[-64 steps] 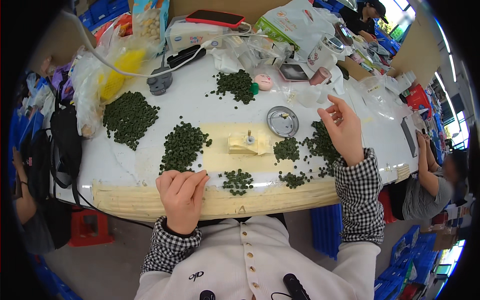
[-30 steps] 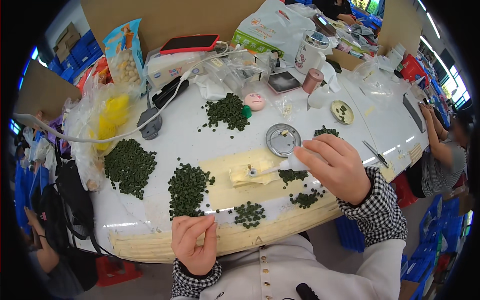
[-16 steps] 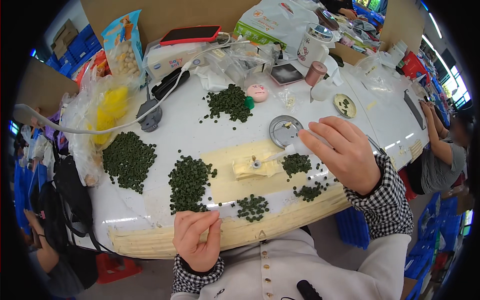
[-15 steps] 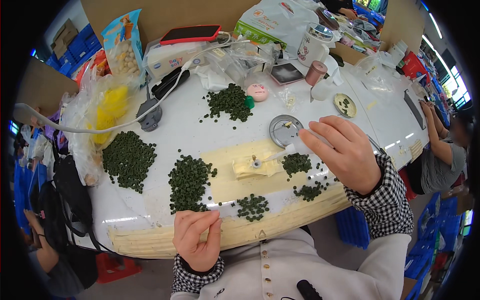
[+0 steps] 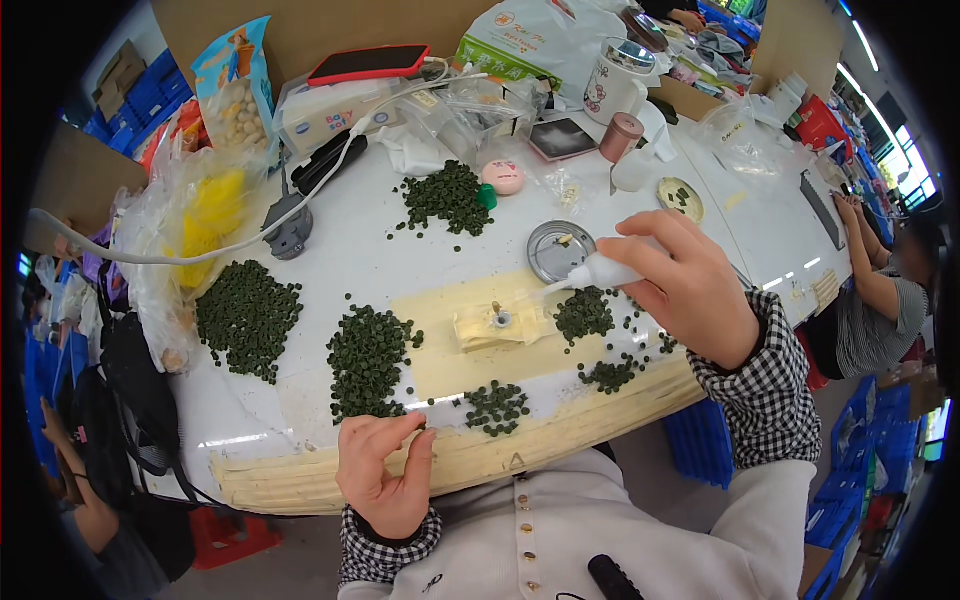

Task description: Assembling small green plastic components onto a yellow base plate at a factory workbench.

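My right hand (image 5: 690, 285) grips a white squeeze bottle (image 5: 612, 271) with a thin nozzle tilted down to the left. The tip is right of a small metal fitting (image 5: 502, 319) that stands on a block wrapped in yellowish tape (image 5: 475, 330). At the table's front edge my left hand (image 5: 388, 470) pinches what looks like a small dark green piece (image 5: 424, 426) between thumb and forefinger. Close by lie a large pile of dark green pieces (image 5: 365, 360) and a smaller cluster (image 5: 495, 408). Another cluster (image 5: 584, 314) sits beneath the bottle, with one more (image 5: 612, 374) in front.
Farther off are two more green piles (image 5: 250, 318) (image 5: 447, 198), a round metal tin (image 5: 560, 250), a pink round container (image 5: 503, 177) and a white mug (image 5: 614, 85). A white cable (image 5: 200, 258) crosses the left side above plastic bags (image 5: 150, 250). Another person's arms (image 5: 868, 250) rest at the right.
The bottle's nozzle has drawn back from the metal fitting, up and to the right. My left thumb and forefinger have parted slightly, showing the dark piece. The whole view has shifted a little.
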Demonstrator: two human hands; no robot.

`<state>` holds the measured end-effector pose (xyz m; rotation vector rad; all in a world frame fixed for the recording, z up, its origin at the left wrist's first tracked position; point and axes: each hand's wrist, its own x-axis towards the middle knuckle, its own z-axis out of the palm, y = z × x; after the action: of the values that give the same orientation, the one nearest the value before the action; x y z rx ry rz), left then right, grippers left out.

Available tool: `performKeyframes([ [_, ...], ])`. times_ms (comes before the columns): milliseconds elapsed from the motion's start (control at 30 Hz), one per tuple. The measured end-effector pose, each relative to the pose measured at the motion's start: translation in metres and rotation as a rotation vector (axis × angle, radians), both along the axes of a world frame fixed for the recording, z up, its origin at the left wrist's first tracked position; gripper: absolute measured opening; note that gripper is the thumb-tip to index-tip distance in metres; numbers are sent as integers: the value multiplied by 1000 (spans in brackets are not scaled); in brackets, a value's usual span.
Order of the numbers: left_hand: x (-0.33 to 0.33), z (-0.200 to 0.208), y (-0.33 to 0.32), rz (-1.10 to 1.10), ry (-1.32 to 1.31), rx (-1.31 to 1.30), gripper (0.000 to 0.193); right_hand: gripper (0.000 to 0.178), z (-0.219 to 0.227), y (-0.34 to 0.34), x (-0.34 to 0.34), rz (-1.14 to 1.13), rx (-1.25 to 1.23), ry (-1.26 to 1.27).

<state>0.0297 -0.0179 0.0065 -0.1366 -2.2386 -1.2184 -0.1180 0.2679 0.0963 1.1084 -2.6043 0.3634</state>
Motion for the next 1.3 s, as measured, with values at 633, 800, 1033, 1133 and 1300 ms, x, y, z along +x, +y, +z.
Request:
performKeyframes([
  [633,-3,-1,5,-28,6,47,14,27,-36,38,-57,-373,-120,-122],
  [800,-2,-1,3,-45,-3,17,15,9,-25,12,20,-74,-144,-350],
  [1033,0,-1,4,-45,-16,69,14,7,-40,7,32,-19,-7,-387],
  [1133,0,-1,5,-32,-21,106,16,8,-36,16,26,-96,-34,-514],
  [1300,-1,-3,5,-13,6,98,21,7,-41,22,25,-99,-71,-510],
])
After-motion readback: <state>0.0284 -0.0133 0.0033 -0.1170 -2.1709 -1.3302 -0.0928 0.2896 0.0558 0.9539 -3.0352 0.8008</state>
